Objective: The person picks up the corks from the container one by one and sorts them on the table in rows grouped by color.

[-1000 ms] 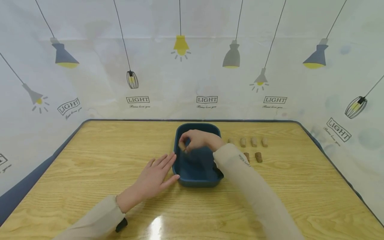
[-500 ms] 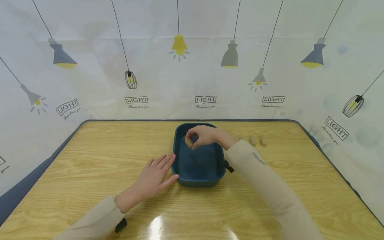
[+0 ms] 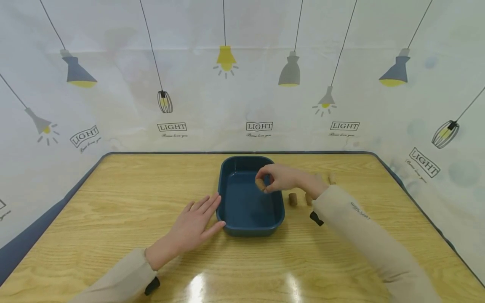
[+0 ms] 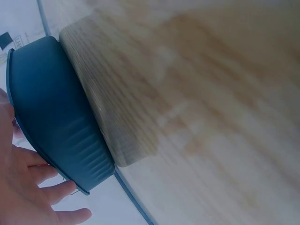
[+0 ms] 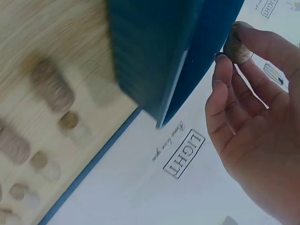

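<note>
A deep blue rectangular plastic basin [image 3: 250,232] stands on the wooden table. My left hand [image 3: 195,225] lies flat at its left side, fingers straight, with fingertips and thumb tip at the rim; the left wrist view shows the same fingers [image 4: 58,192] along the basin's ribbed wall [image 4: 56,112]. Over the basin's right rim, my right hand [image 3: 282,177] pinches a short brown cork [image 3: 260,184] between thumb and fingers. The right wrist view shows the pinched cork [image 5: 236,44] up close, above the rim.
Right of the basin, dark corks [image 3: 293,199] stand in a near row, and paler corks [image 3: 332,179] stand behind, partly hidden by the right forearm. Black pieces [image 3: 316,218] hang beneath both sleeves. A lamp-printed backdrop [image 3: 204,84] rises at the table's back edge.
My right hand has moved right, from over the basin's left part to its right rim, still pinching the cork. My left hand has stayed in place.
</note>
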Available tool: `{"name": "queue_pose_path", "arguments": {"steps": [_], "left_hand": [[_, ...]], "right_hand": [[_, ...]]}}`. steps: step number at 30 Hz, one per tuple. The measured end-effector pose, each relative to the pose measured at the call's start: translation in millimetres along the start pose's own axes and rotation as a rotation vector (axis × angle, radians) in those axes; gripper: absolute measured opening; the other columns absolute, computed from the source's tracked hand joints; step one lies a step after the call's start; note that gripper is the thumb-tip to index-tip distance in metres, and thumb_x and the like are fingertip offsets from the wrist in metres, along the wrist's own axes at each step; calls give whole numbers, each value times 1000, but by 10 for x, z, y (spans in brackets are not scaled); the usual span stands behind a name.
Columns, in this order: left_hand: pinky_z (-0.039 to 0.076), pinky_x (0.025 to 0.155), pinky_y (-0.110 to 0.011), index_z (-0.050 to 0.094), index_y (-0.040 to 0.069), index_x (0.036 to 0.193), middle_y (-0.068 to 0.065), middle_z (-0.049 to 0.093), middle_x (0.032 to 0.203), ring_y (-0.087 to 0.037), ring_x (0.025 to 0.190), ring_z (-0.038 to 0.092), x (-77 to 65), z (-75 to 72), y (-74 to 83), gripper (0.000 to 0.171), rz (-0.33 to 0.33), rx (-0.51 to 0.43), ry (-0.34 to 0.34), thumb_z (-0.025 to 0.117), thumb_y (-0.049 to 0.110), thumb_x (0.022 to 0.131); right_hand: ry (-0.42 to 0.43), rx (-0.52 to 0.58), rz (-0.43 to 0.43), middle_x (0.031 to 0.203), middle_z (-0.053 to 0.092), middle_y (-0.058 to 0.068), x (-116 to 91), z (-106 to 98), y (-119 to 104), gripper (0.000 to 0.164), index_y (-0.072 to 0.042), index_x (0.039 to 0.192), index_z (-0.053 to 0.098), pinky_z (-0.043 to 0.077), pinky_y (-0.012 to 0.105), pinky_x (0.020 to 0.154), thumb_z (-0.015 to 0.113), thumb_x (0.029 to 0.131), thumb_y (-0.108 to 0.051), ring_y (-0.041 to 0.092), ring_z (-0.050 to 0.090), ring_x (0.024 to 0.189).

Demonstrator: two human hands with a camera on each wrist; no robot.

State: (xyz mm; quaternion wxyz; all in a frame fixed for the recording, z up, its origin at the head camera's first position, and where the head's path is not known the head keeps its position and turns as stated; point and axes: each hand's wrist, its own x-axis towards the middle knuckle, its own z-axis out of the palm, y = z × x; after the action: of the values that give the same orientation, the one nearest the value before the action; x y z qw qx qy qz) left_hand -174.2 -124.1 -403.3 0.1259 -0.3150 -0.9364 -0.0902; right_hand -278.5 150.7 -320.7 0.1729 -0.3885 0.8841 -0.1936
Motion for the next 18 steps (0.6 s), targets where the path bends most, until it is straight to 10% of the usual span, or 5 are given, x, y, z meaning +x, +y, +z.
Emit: {"name": "queue_pose_path", "arguments": {"steps": [18], "left_hand": [[28,91,-55,34,4,136,-9,30,140,-28,123,32,-10,1,0,65,13,-9,32,34,51,91]], "right_hand": [[142,12,14,107,55,6,-699,-63,381,36,0,115,53,43,32,67,62,80,-5,16,51,75]]}}
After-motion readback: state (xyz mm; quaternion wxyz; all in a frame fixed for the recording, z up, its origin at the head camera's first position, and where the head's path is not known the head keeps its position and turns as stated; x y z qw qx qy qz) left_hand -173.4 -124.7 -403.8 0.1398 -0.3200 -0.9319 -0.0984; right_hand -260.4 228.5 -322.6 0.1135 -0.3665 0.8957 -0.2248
